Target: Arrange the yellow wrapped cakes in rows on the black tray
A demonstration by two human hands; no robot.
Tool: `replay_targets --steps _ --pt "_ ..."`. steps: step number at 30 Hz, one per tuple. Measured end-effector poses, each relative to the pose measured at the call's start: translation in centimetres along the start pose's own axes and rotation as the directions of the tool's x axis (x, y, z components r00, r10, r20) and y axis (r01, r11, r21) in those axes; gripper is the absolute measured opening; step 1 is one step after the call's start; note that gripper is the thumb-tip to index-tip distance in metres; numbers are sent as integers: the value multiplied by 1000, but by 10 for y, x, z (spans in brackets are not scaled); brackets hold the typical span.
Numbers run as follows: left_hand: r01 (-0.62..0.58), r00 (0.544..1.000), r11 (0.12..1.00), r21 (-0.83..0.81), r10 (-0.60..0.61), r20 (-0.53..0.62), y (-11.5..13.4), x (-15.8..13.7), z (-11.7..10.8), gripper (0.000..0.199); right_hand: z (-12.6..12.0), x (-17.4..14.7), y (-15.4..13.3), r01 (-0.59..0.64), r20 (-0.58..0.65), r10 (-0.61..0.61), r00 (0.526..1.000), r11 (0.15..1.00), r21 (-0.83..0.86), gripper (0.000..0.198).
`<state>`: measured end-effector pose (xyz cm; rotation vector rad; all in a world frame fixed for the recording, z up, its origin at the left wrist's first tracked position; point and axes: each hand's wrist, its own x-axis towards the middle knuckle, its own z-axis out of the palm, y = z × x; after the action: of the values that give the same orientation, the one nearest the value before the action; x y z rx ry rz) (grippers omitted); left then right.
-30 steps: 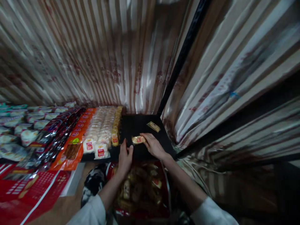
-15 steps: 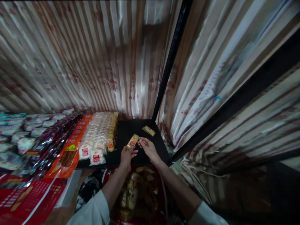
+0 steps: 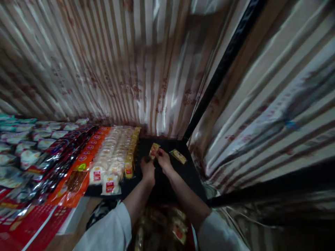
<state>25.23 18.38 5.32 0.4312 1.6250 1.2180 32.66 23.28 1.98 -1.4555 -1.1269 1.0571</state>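
Note:
A small yellow wrapped snack packet (image 3: 154,149) with a red label is raised over the black shelf (image 3: 167,188). My left hand (image 3: 148,170) is closed at its lower end. Against its right edge press the fingers of my right hand (image 3: 164,161), also closed. A second yellow packet (image 3: 178,156) lies flat on the shelf, to the right of my hands. Left of them stands a row of yellow packets (image 3: 129,165), beside rows of clear-wrapped white snacks (image 3: 111,179).
Below my forearms sits an open bag of wrapped snacks (image 3: 179,230). Orange snack packs (image 3: 74,181), dark shiny packs and white pouches (image 3: 30,157) fill the left. A black post (image 3: 209,94) rises at the shelf's back corner, before striped sheeting (image 3: 131,69).
The view has swung, so the scene appears shifted. Both hands have moved the packet toward the back of the shelf, and the right fingers now touch it.

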Motion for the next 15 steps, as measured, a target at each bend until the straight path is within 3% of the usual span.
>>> replay_targets --steps 4,8,13,15 --pt "-102 991 992 -79 108 78 9 21 13 29 15 39 -2 64 -9 -67 998 985 -162 23" --pt "-128 982 973 -193 152 113 22 45 25 30 34 70 -3 122 10 -123 992 965 -231 29" --pt "-105 990 970 -218 124 74 34 79 40 34 57 94 0 85 -14 -94 995 950 -300 30" --pt "-149 987 972 -182 158 34 35 95 47 35 64 99 0 58 -35 -74 997 936 -348 28"
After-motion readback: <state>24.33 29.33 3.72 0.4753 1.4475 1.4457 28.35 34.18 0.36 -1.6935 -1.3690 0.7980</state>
